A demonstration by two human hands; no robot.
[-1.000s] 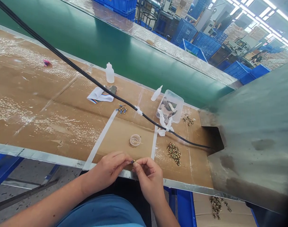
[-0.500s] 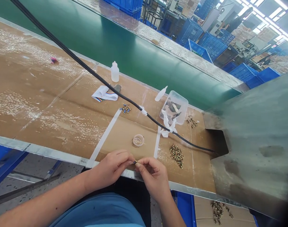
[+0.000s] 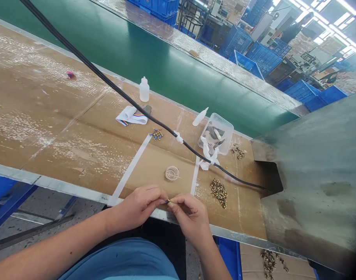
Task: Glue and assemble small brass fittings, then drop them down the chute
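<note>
My left hand and my right hand meet over the front edge of the cardboard-covered bench. Between their fingertips they pinch a tiny blue-and-brass part, mostly hidden by the fingers. Nearest to them are a small clear round dish and a heap of brass-coloured small parts. A little cluster of blue-and-brass parts lies farther off, past a strip of white tape.
A black cable with white clips crosses the bench into a grey metal hood at right. A clear plastic box, white squeeze bottles and a ribbon cable stand beyond. A green conveyor belt runs behind.
Both hands keep the same pinch, with the small part slightly farther right in the picture. The whole scene has drifted a little right and up as the view shifted.
</note>
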